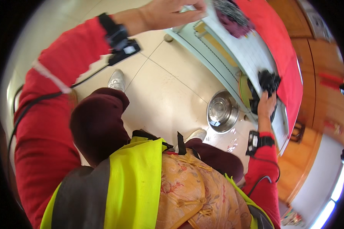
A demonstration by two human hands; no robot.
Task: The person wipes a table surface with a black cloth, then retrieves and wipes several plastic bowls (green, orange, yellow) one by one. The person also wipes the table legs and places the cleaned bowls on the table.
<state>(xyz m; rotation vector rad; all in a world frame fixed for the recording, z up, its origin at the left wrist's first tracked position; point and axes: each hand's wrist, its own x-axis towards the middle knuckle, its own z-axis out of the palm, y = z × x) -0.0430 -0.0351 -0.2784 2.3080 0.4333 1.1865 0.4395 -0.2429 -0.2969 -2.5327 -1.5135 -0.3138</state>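
Note:
At the right, my right hand (267, 104) grips a crumpled black plastic bag (269, 81) at the edge of a pale-topped table (258, 51). Part of the black material hangs below the tabletop. My left hand (172, 14) is raised over the table's far end, blurred and partly cut off by the top of the view. Its thumb and fingers curve toward each other, and I cannot make out anything between them. A grey and maroon knitted cloth item (235, 18) lies on the tabletop to the right of my left hand.
A red cloth (286, 63) covers the table's other side. Under the tabletop is a pale green shelf (209, 57) with a green round-rimmed thing (244, 88). A shiny metal basin (223, 111) stands on the tiled floor (163, 97). Wooden cabinets (304, 83) line the right.

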